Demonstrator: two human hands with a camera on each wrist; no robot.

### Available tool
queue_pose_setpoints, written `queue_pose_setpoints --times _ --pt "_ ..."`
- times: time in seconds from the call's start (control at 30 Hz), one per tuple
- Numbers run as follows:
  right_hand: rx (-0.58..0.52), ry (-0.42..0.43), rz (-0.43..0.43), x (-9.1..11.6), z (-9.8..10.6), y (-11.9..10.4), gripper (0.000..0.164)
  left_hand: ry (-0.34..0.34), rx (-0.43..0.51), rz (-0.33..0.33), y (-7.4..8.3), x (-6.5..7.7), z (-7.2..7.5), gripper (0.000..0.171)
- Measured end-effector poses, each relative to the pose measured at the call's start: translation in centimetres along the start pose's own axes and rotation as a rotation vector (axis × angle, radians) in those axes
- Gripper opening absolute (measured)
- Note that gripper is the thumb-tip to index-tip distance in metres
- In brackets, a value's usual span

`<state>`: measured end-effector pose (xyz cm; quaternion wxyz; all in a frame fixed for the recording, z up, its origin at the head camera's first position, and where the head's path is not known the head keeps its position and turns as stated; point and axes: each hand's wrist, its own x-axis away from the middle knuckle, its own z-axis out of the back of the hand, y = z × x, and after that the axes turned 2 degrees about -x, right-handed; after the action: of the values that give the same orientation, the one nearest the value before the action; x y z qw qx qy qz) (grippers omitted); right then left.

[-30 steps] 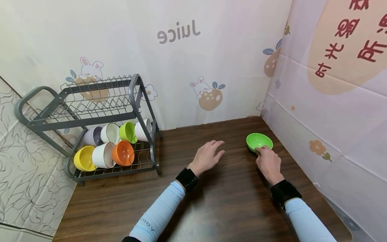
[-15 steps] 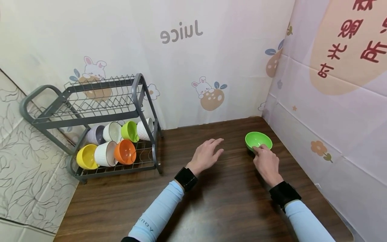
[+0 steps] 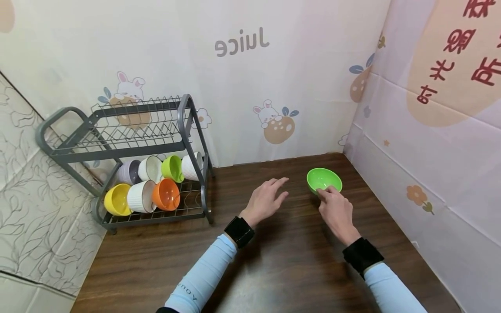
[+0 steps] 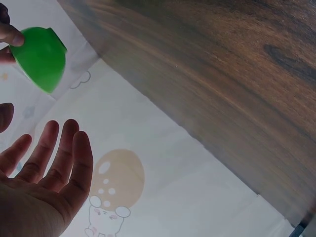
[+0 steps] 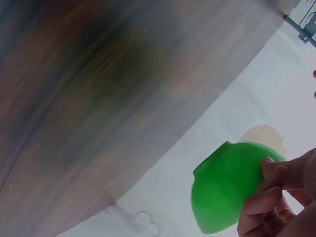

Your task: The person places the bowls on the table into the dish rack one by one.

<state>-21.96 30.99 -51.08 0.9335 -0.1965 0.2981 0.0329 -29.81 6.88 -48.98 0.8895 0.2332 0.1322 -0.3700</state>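
A bright green bowl (image 3: 325, 178) is held above the wooden table by my right hand (image 3: 337, 212), which pinches its near rim between thumb and fingers. In the right wrist view the bowl (image 5: 229, 185) shows its outer wall and foot ring, with the fingers (image 5: 266, 200) at its rim. My left hand (image 3: 264, 202) hovers left of the bowl, apart from it, holding nothing. Its fingers (image 4: 59, 160) are spread and slightly bent in the left wrist view, where the bowl (image 4: 42, 59) appears beyond them at the upper left.
A grey two-tier dish rack (image 3: 145, 150) stands at the left of the wooden table (image 3: 285, 265). Its lower tier holds several bowls and cups, among them an orange one (image 3: 166, 194) and a yellow one (image 3: 117, 200). Printed cloth (image 3: 313, 65) covers the back and right walls.
My right hand has brought the green bowl a little to the left, nearer my left hand. The left hand keeps nearly the same pose. The head view has turned slightly.
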Motion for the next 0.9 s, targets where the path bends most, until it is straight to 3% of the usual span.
queue_pose_setpoints --times 0.63,0.9 --pt "-0.035 0.034 0.104 -0.7 -1.3 -4.0 0.036 0.092 0.014 0.004 -1.2 0.5 0.7 0.048" --pt "-0.042 0.055 0.157 -1.0 -1.4 -5.3 0.035 0.048 0.050 0.032 -1.3 0.6 1.1 0.057"
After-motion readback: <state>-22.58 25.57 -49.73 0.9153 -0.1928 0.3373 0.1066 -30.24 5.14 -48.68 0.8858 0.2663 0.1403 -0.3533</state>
